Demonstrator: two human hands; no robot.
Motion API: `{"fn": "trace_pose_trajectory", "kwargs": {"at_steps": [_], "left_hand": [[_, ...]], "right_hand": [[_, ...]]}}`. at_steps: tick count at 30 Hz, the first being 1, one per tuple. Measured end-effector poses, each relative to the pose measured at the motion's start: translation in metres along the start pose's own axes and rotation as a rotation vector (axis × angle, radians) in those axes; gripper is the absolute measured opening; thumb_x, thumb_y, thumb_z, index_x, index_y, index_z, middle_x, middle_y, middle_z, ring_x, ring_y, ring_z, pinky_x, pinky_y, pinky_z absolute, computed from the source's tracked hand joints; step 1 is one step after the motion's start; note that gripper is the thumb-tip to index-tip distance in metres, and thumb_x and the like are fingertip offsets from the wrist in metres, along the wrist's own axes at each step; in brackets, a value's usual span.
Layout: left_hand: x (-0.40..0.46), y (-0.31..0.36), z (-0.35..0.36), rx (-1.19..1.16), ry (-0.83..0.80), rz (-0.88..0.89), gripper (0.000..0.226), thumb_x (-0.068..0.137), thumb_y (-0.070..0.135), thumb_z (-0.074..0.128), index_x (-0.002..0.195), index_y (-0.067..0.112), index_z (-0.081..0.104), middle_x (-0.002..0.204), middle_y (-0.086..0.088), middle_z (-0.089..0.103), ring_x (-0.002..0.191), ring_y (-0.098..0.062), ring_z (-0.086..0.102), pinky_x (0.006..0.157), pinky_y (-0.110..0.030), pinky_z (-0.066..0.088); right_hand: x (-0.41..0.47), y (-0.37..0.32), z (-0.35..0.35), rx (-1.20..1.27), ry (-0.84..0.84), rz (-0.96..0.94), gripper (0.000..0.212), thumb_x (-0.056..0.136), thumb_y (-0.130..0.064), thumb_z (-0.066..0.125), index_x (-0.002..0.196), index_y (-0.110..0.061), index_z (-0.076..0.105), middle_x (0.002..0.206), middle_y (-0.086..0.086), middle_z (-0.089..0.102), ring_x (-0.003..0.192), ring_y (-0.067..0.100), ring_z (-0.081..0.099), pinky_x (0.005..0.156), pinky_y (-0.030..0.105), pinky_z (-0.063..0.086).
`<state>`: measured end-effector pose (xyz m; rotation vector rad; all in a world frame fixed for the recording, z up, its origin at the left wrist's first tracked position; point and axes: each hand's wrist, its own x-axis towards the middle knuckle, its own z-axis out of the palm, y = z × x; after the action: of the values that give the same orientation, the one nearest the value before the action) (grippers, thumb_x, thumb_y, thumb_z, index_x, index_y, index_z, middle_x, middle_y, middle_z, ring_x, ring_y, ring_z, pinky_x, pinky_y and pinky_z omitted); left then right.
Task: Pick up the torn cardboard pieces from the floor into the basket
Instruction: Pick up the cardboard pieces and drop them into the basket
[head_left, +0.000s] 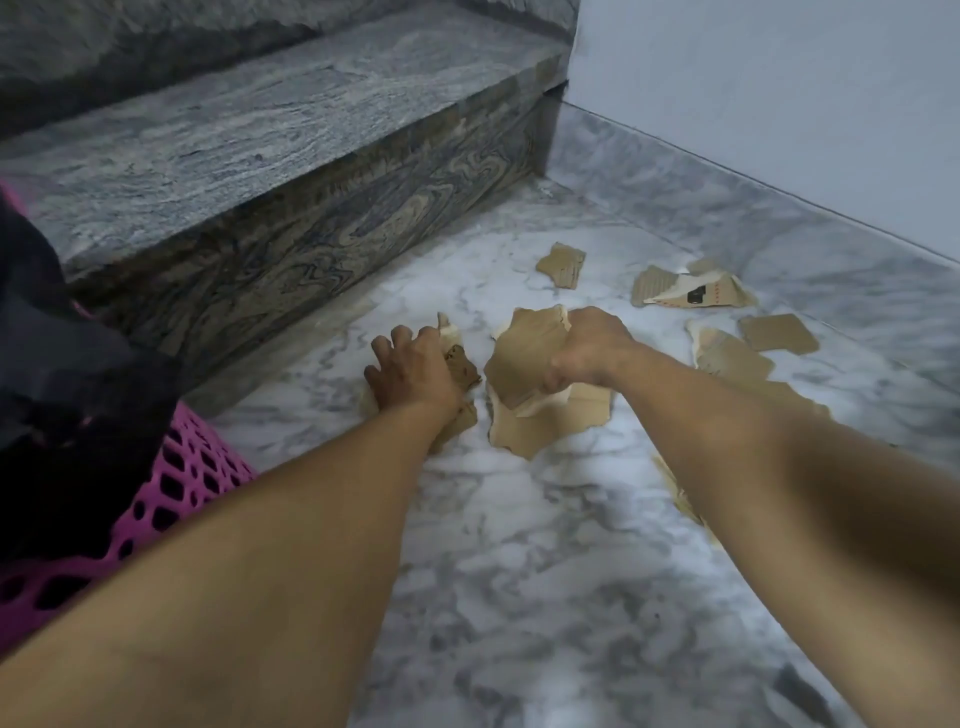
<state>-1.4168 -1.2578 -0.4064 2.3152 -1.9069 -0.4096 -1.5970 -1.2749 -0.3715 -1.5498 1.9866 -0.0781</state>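
Two bare hands are out over the marble floor, both busy with torn cardboard. Right hand: fingers curled round a large brown piece, gripping it at its right edge; the piece is tilted up off the floor. Directly under it lies another large flat piece, partly covered by the held one. Left hand: fingers bent and spread, pressed down onto a small stack of pieces; thumb side lies against the scraps, and it appears to grip them, though the fingertips are hidden behind the knuckles. One scrap in that stack shows a darker printed face.

Beyond the right hand, more pieces lie loose on the floor: a small brown scrap nearest the step, a pale printed piece with a black mark near the wall, a squarish brown piece to its right, and a ragged piece just beside the right forearm. A further strip shows under that forearm, mostly hidden.

Pink perforated basket: at the left edge, beside the left forearm, well apart from the cardboard. Dark cloth hangs over its upper part. Grey stone step rises behind the left hand; pale wall stands at right.
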Motion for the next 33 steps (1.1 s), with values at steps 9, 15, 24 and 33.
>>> {"fn": "trace_pose_trajectory", "kwargs": {"at_steps": [9, 15, 24, 33], "left_hand": [[0.012, -0.004, -0.006, -0.165, -0.183, -0.094, 0.074, 0.064, 0.027, 0.087, 0.124, 0.014, 0.046, 0.126, -0.013, 0.052, 0.116, -0.033, 0.052, 0.088, -0.039, 0.049], [-0.003, 0.002, -0.005, -0.202, -0.112, -0.047, 0.044, 0.077, 0.017, 0.072, 0.115, 0.016, 0.048, 0.114, -0.012, 0.06, 0.105, -0.034, 0.057, 0.077, -0.036, 0.046], [-0.013, 0.001, 0.0, -0.192, -0.046, -0.008, 0.033, 0.082, 0.012, 0.061, 0.111, 0.014, 0.047, 0.109, -0.015, 0.059, 0.1, -0.037, 0.057, 0.071, -0.037, 0.042], [-0.027, 0.004, -0.008, -0.206, -0.1, -0.019, 0.033, 0.081, 0.009, 0.057, 0.112, 0.013, 0.047, 0.112, -0.015, 0.058, 0.102, -0.036, 0.057, 0.082, -0.04, 0.05]], "right_hand": [[0.015, 0.003, 0.005, -0.015, -0.079, -0.094, 0.075, 0.064, -0.024, 0.088, 0.126, -0.009, 0.049, 0.111, 0.004, 0.055, 0.099, 0.024, 0.058, 0.081, 0.034, 0.055], [0.01, 0.003, 0.013, 0.051, -0.129, -0.123, 0.086, 0.055, -0.025, 0.088, 0.13, -0.017, 0.048, 0.115, 0.003, 0.059, 0.105, 0.026, 0.06, 0.081, 0.034, 0.055], [0.0, 0.006, 0.017, 0.217, -0.232, -0.119, 0.073, 0.06, -0.014, 0.09, 0.123, -0.013, 0.053, 0.115, 0.004, 0.059, 0.105, 0.024, 0.059, 0.078, 0.032, 0.056], [-0.02, 0.023, 0.011, 0.32, -0.218, -0.11, 0.048, 0.061, -0.008, 0.09, 0.093, -0.014, 0.056, 0.096, 0.003, 0.059, 0.095, 0.023, 0.063, 0.083, 0.036, 0.058]]}}
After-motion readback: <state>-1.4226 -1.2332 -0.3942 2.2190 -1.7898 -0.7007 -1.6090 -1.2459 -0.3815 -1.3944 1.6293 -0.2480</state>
